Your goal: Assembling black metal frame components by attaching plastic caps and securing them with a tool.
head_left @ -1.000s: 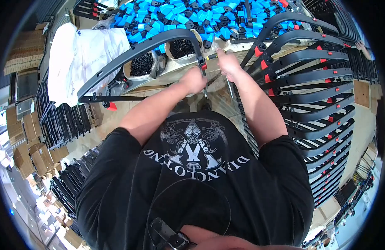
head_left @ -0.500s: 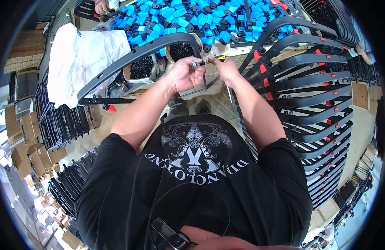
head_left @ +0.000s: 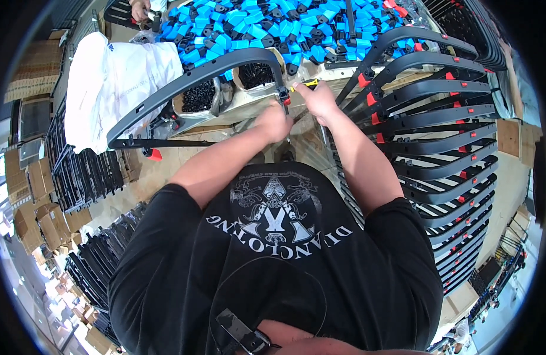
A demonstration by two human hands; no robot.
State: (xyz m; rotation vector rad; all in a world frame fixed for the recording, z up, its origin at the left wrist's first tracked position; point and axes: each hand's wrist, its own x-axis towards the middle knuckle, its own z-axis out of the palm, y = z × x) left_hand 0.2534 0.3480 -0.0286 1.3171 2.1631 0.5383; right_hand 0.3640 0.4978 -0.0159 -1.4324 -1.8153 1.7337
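Observation:
A curved black frame with red fittings arches across the front of the workbench. My left hand is closed at the frame's near right end, just below a black fitting with a red part. Its fingertips are partly hidden. My right hand, slightly right of that end, is closed around a yellow and black handled screwdriver. The handle shows above the fist, and a thin shaft appears to run down below it.
Blue and black plastic parts are heaped on the bench. Two containers of small black parts stand before them. A white sack lies left. Stacked curved frames crowd the right. Another person's hand shows at far left.
My left hand has turned over and moved down and slightly right, closing at the frame's end; the small metal piece at its fingers no longer shows. My right hand keeps the screwdriver and barely shifts.

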